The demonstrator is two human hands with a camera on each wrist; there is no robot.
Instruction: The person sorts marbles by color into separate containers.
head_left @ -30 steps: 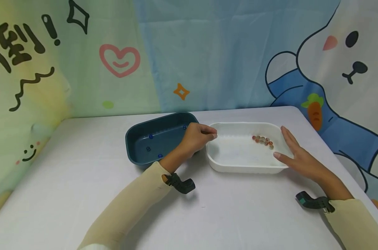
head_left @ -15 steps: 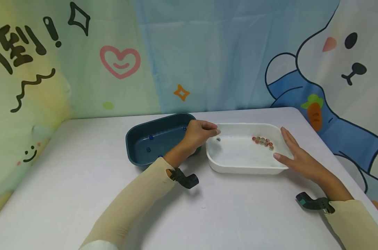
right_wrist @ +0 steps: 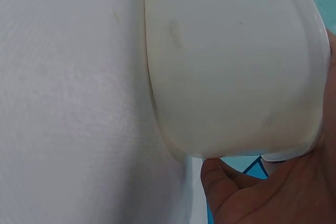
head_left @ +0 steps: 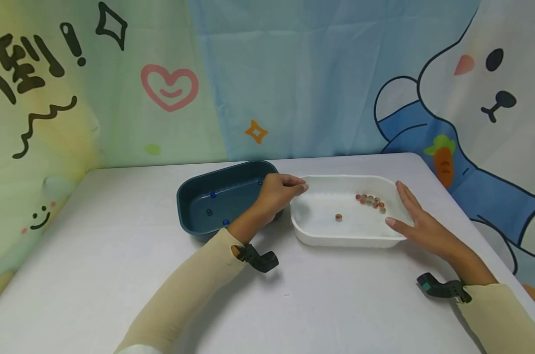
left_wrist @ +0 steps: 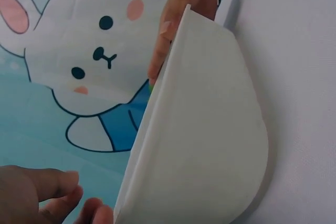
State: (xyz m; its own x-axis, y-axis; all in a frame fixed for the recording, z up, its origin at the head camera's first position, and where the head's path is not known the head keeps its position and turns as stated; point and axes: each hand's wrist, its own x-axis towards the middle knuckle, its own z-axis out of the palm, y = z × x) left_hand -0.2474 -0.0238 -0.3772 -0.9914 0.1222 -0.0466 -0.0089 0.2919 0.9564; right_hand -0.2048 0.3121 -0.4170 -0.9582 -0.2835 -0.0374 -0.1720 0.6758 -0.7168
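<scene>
In the head view, my left hand (head_left: 277, 192) hovers by the left rim of a white plastic tray (head_left: 325, 232), fingers bent inward. The left wrist view shows that hand's thumb (left_wrist: 58, 183) and fingers with nothing visible between them. A lone reddish clear marble (head_left: 339, 217) lies on the tray's floor. Farther right, several reddish and clear marbles (head_left: 371, 200) sit in a cluster. My right hand (head_left: 427, 228) rests against the tray's right end, thumb and fingers spread and fairly straight. In the right wrist view its thumb (right_wrist: 218, 182) touches the tray's edge.
A dark teal tray (head_left: 190, 206) stands left of the white one, partly behind my left forearm. Inside it lie several scattered marbles, among them a blue marble (head_left: 213, 195) and a greenish marble (head_left: 209, 212). A printed cloth (head_left: 294, 98) hangs behind the white-covered table (head_left: 95, 260).
A marble has appeared in the white tray below my left hand and rolled right to the tray's middle. My left hand moved slightly right, then back left. The right hand stayed put.
</scene>
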